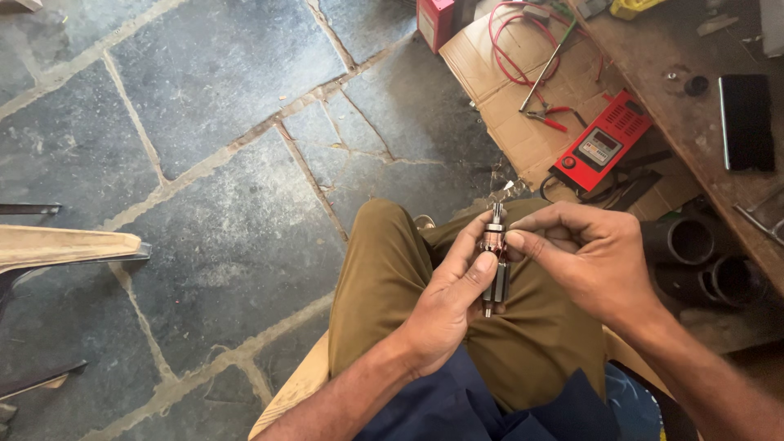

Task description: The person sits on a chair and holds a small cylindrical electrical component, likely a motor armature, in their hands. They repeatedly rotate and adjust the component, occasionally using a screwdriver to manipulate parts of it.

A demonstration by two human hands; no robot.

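Head view: stone-slab floor (204,163), cardboard (523,98), workbench (694,122), possibly wooden

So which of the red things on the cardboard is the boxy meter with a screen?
The red meter at the cardboard's right edge; the looped red cable and red-handled pliers lie farther up.

Motor armature (495,261) held upright, centre-right of frame.
Copper-coloured upper band, dark lower body, thin shaft pointed upward.
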